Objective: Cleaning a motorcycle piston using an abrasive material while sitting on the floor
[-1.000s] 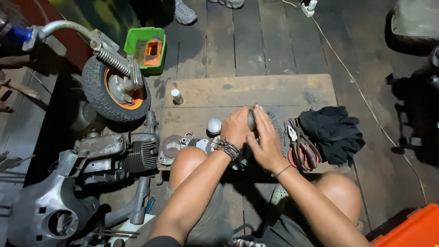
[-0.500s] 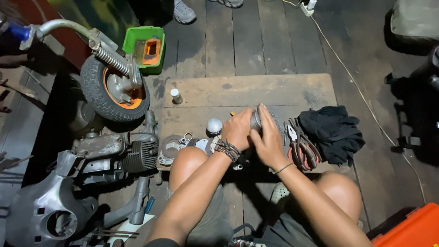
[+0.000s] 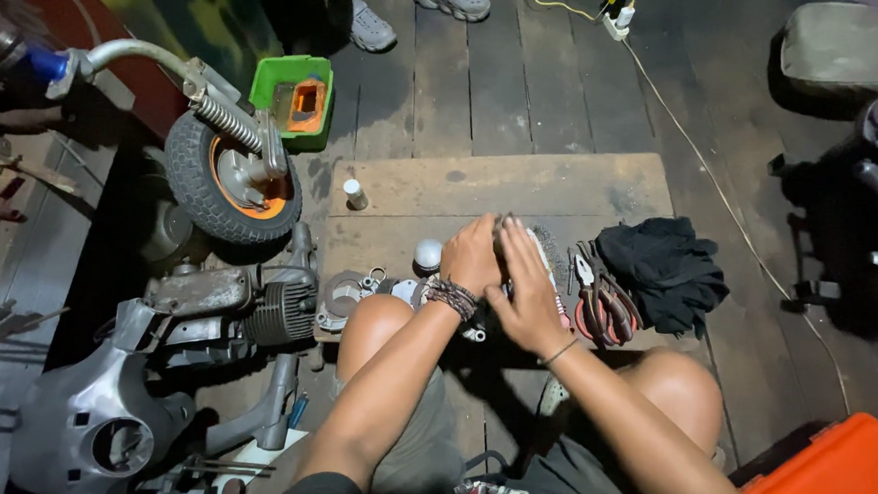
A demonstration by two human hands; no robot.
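Dark floorboards carry a wooden board [image 3: 502, 185] at center frame; left hand [image 3: 471, 257] and right hand [image 3: 523, 292] clasp 1 small metal part [image 3: 501, 223], apparently fitting it; steady pressure seems needed.

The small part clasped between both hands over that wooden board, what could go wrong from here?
The part is hidden between the left hand and right hand, so it could slip unseen.

If it drops, it may scatter the loose rings and small metal parts on the wooden board.

The pliers lie close beside the right hand and could snag it.
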